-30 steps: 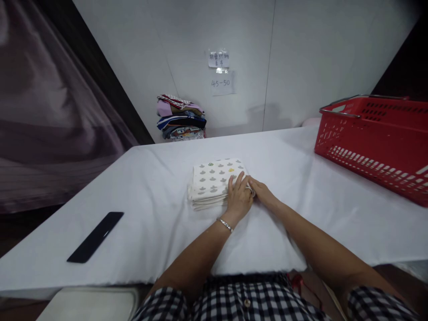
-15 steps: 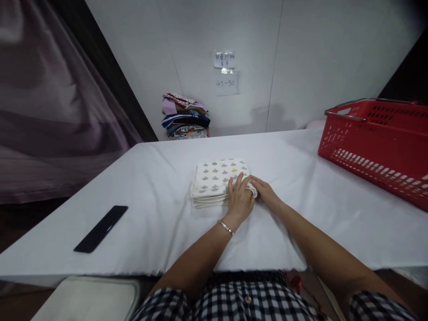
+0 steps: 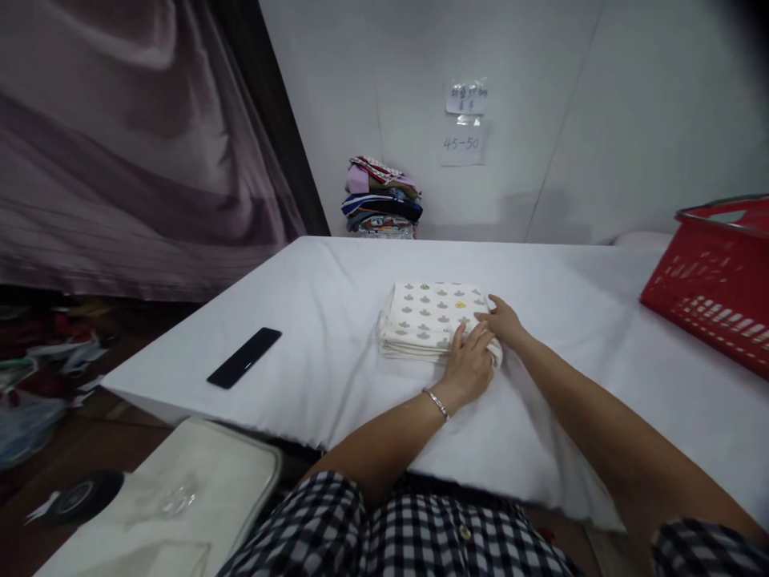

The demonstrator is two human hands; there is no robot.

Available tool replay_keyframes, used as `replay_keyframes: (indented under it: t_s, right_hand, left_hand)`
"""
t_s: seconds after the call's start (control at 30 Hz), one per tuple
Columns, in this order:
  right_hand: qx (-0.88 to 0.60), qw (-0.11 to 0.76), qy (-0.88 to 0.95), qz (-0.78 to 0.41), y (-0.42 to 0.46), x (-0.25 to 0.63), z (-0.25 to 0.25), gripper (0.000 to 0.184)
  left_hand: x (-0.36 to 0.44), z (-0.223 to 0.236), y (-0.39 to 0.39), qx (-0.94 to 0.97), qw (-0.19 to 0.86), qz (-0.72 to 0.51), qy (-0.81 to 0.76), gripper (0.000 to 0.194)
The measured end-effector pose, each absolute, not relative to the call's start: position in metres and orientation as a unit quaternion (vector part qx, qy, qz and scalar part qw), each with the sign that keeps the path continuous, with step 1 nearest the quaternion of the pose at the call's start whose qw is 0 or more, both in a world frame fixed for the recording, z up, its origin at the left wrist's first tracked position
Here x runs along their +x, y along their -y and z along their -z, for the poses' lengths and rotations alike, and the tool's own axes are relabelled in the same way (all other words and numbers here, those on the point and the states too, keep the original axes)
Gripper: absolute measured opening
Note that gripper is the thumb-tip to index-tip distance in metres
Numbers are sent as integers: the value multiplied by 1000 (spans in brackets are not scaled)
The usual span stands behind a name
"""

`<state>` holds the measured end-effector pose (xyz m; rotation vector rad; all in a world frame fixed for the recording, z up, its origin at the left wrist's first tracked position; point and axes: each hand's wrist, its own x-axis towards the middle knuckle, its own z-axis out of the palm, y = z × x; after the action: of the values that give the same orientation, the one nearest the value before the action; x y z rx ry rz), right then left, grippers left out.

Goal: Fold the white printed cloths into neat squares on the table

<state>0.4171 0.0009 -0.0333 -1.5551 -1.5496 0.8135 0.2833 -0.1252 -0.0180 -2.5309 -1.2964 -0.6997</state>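
A folded white cloth (image 3: 420, 312) with grey duck-like prints, one yellow and one green, lies in a layered stack on the table. My left hand (image 3: 469, 365) wears a silver bracelet and is on the cloth's near right corner, its fingers over the top and bent around the edge. At the right edge, my right hand (image 3: 508, 322) grips the cloth's side, its fingertips on the fabric. Part of the fingers of both hands is hidden by the cloth and by the left hand.
A black phone-like slab (image 3: 244, 358) lies left on the white-covered table (image 3: 336, 320). On the right stands a red plastic basket (image 3: 714, 280). Folded clothes (image 3: 383, 200) are piled against the wall beyond the far edge. A pale stool-like seat (image 3: 198, 473) is at lower left.
The view has turned left, so things appear further right. My right hand has moved up along the cloth's right edge; my left hand remains at the near right corner.
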Motion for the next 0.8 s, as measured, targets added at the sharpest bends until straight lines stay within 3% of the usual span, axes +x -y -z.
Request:
replay_keyframes:
  t_s: [0.2, 0.47, 0.8]
  right_hand:
    - [-646, 333, 624, -287, -9, 424, 43, 62]
    - [-684, 255, 634, -257, -36, 398, 19, 83]
    - [-665, 211, 708, -109, -33, 386, 26, 75]
  left_hand:
    - [281, 26, 129, -870, 116, 232, 419, 21]
    - [282, 32, 126, -863, 94, 251, 428, 23]
    - [280, 31, 124, -860, 45, 262, 435, 17]
